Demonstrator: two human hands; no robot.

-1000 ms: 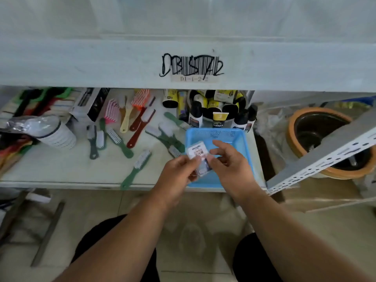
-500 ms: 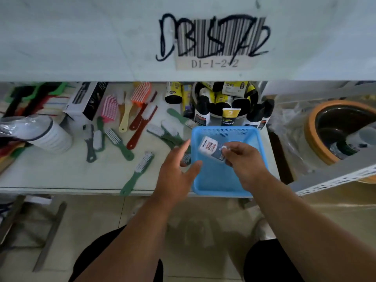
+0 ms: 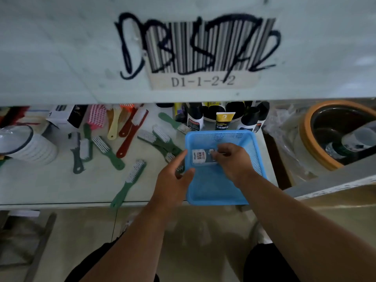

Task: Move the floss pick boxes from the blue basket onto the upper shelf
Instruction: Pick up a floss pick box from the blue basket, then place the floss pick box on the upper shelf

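Brushes (image 3: 130,180) scatter across the frame's middle left; bottles (image 3: 221,120) stand centre; a barcode label (image 3: 203,55) fills the top; a pot (image 3: 335,133) sits right.

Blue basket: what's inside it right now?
Inside the blue perforated plastic basket, one small white-labelled floss pick box shows, pinched by the right hand. The rest of the visible floor looks bare; that hand and forearm cover part of it.

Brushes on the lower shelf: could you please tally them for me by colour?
Green brushes: 8, one partly behind the left hand
Red brushes: 2
Cream brush: 1
Pink brush: 1
Orange brush: 1, mostly hidden by the upper shelf
Total: 13
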